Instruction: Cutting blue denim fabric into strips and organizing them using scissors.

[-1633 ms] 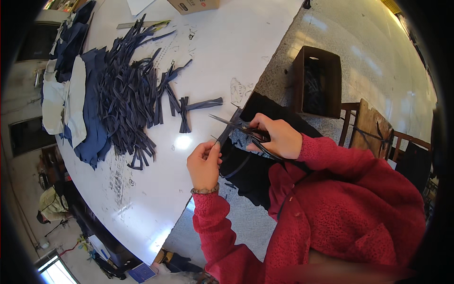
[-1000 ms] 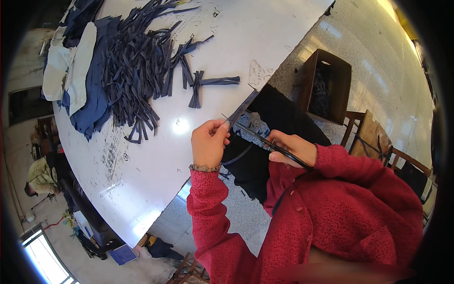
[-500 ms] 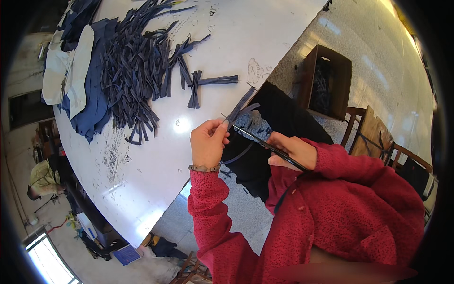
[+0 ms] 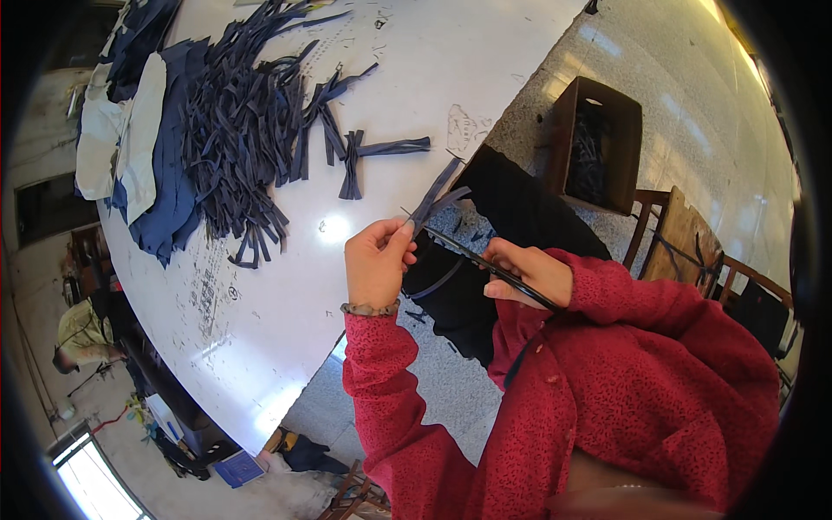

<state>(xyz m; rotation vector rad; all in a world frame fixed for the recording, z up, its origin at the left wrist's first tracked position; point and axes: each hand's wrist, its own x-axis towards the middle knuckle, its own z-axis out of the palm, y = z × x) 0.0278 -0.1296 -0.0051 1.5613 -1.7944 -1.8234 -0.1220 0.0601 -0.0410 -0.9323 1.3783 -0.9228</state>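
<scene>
My left hand [image 4: 378,258] pinches dark blue-grey fabric strips [image 4: 436,192] between thumb and fingertips, close to the table's edge. The strips fan out beyond my fingers, and one curved strip [image 4: 440,284] hangs below. My right hand [image 4: 527,274] grips black-handled scissors [image 4: 496,267], their blades reaching to the strips right beside my left fingertips. Whether the blades are parted is too small to tell. On the white table [image 4: 286,338] lies a small bundle of strips [image 4: 392,147], with a large heap of similar strips [image 4: 243,130] farther left.
Dark blue cloth panels [image 4: 178,165] and pale cloth pieces [image 4: 143,143] lie at the far left. Black cloth [image 4: 529,204] hangs by the table's edge. A brown box [image 4: 628,152] with dark scraps and a wooden chair [image 4: 680,238] stand right. Another person [image 4: 87,334] is far left.
The whole view has shifted slightly. My hands, the strips and the scissors keep nearly the same places relative to one another.
</scene>
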